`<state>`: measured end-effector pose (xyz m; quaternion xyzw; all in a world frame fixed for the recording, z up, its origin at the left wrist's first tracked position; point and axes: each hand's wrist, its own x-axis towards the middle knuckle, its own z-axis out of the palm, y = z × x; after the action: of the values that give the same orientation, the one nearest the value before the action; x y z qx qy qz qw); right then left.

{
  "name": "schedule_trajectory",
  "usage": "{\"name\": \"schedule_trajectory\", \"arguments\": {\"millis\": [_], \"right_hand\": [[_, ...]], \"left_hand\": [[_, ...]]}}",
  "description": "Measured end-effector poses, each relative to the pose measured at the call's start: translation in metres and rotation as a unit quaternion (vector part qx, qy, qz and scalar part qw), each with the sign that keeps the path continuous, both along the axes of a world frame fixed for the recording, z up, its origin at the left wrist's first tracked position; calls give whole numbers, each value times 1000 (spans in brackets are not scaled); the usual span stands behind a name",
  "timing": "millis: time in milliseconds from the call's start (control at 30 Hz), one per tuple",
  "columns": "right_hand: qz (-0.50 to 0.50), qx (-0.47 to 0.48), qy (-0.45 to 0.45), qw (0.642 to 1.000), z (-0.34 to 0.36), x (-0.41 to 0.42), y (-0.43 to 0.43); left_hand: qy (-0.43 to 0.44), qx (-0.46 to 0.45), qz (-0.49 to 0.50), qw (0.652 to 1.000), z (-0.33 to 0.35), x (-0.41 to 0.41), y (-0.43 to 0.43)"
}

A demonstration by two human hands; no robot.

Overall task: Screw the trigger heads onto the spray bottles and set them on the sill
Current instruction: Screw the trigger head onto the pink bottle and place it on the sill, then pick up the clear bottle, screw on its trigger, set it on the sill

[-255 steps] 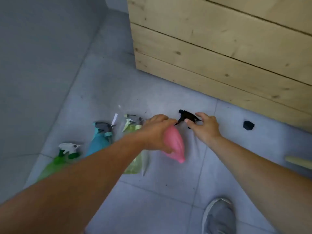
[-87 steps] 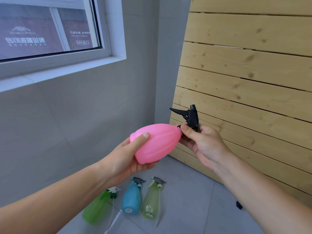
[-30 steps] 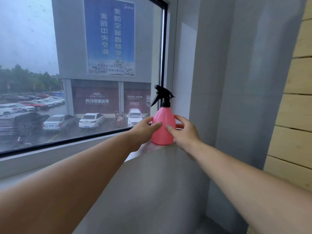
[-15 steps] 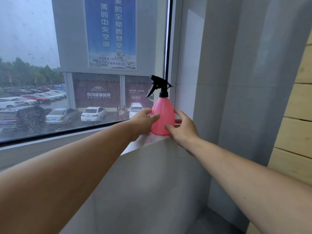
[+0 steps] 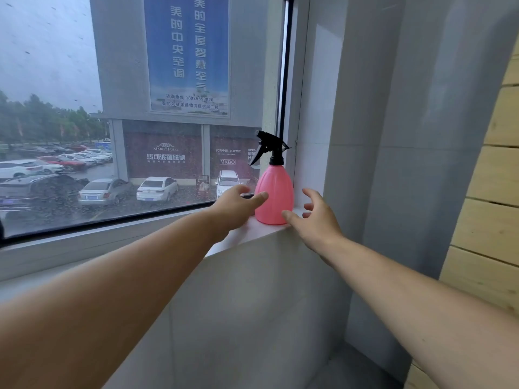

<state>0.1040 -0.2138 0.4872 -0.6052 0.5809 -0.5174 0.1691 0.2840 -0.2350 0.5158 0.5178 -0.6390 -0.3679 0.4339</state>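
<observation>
Arms: two bare arms reach forward to the sill.
Wooden planks (image 5: 494,192): on the far right, next to the grey wall.
Left hand (image 5: 237,204): open, fingers spread, holding nothing. Its thumb tip is right at the left side of the pink bottle. I cannot tell if it touches.
Right hand (image 5: 316,220): open too, fingers loose and spread. Its thumb is down by the bottle's bottom edge.
Sill (image 5: 247,234): a white ledge under the window.
Pink bottle (image 5: 275,197): stands upright on the right end of the sill, between the two hands.
Trigger head (image 5: 269,147): black, on top of the bottle, nose pointing left.
Window (image 5: 56,80): wet with raindrops.
Outside: parked cars (image 5: 157,188) and a big blue sign (image 5: 188,51).
</observation>
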Motion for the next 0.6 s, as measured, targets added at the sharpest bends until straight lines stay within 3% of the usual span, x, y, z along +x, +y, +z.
{"name": "schedule_trajectory", "arguments": {"millis": [133, 267, 433, 600], "right_hand": [[14, 7, -28, 999, 0, -9, 39], [17, 21, -41, 999, -14, -26, 97], [-6, 88, -61, 994, -78, -64, 179], [-58, 213, -77, 972, -176, -101, 242]], "left_hand": [[-14, -52, 36, 998, -1, 3, 44], [41, -58, -14, 997, -11, -9, 99], [7, 33, -121, 992, -74, -44, 159], [-60, 168, -174, 968, -185, -76, 185]]}}
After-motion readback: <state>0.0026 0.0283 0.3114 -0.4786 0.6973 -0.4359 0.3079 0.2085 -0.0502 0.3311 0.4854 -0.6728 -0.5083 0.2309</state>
